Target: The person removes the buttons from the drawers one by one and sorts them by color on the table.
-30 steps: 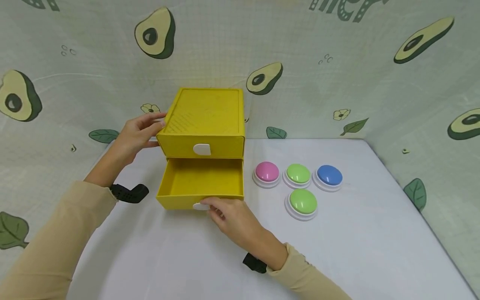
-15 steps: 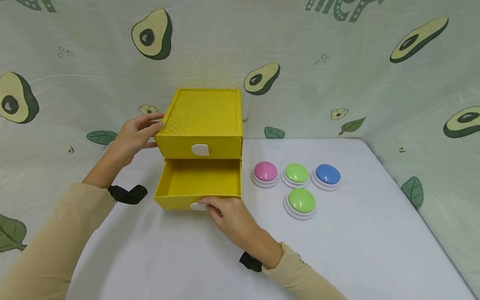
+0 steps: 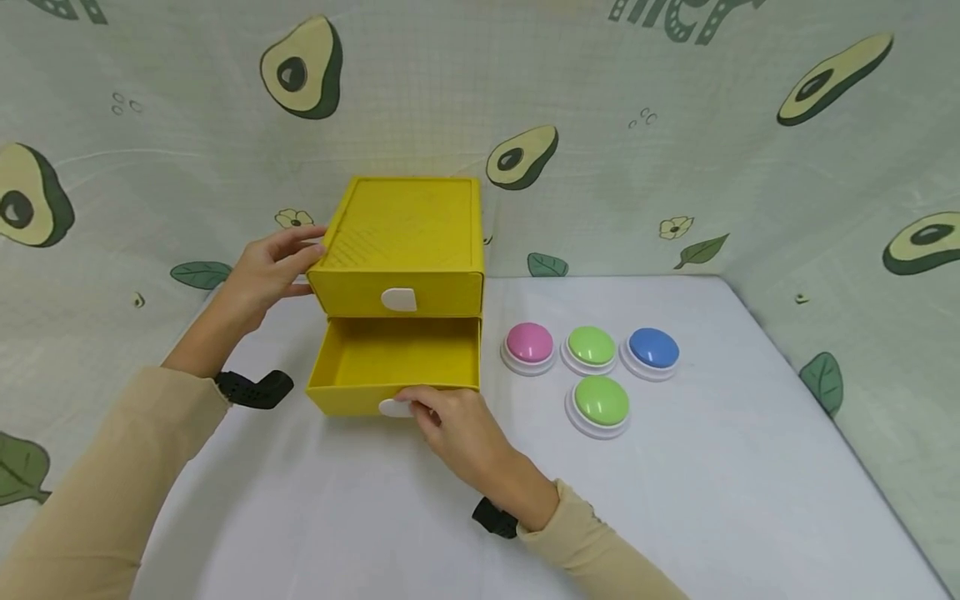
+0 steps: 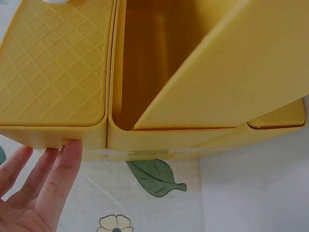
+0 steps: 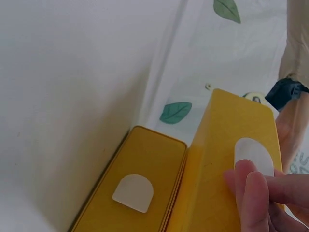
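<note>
The yellow drawer unit (image 3: 408, 225) stands on the white surface (image 3: 750, 467), left of four domed buttons. Its upper drawer (image 3: 348, 293) is closed. Its middle drawer (image 3: 345, 403) projects from the frame, open at the top. The lower drawer (image 5: 157, 162), shown in the right wrist view, is closed.

Right grip (image 3: 465, 433): pinches the white tab (image 3: 393, 407) of the middle drawer. Left grip (image 3: 266, 271): clasps nothing; extended fingers touch the unit's left side.

Possible faults and causes:

1. Tab slip. The tab looks small and smooth; a sharp tug could release it.
2. Drawer drop. Excess pull could draw the drawer clear of its frame; no stop is visible.
3. Tipping or sliding. The unit appears light. Downward force on the extended front could tilt it; light side contact may not prevent it shifting.
4. Jamming. Force applied off-centre could skew the drawer.
5. Finger trap. Pushing inward with fingers near the rim could catch them against the upper drawer.
6. Disturbed button. A wide rightward sweep could strike the nearer green button (image 3: 602, 400).
</note>
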Demonstrator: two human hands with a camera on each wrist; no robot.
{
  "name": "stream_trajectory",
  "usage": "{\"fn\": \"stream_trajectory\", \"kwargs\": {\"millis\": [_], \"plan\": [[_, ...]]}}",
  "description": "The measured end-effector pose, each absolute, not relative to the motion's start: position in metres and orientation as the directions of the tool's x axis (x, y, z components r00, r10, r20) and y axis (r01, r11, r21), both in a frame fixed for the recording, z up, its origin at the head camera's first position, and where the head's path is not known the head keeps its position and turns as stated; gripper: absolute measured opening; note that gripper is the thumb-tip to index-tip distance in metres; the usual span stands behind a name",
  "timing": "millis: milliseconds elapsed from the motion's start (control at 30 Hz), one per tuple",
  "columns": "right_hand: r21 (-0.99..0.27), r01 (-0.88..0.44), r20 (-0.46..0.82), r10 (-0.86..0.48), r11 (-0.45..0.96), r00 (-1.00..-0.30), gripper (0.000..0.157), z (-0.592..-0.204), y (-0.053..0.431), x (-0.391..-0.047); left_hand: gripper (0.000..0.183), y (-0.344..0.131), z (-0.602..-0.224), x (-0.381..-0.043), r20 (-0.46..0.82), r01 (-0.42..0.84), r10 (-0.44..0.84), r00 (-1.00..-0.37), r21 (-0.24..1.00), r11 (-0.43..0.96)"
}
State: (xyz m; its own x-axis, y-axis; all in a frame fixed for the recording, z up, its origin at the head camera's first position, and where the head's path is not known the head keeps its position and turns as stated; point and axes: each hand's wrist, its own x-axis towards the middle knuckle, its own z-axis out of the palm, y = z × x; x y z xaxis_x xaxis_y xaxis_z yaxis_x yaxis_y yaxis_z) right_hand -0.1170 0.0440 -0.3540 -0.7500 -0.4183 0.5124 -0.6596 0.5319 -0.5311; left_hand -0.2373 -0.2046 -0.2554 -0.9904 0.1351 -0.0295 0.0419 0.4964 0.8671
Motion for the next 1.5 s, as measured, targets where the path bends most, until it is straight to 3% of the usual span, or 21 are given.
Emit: {"fn": "stream_trajectory", "kwargs": {"millis": [900, 1500], "plan": [[-0.54, -0.639, 0.534, -0.365, 0.548, -0.763, 0.016, -0.354, 0.042, -0.148, 0.065, -0.203, -0.253, -0.237, -0.042, 0.032, 0.132, -0.99, 0.858, 0.513], [-0.589, -0.583, 0.495, -0.321, 0.559, -0.808, 0.018, -0.355, 0.041, -0.169, 0.066, -0.201, -0.256, -0.237, -0.036, 0.029, 0.114, -0.993, 0.854, 0.519]]}}
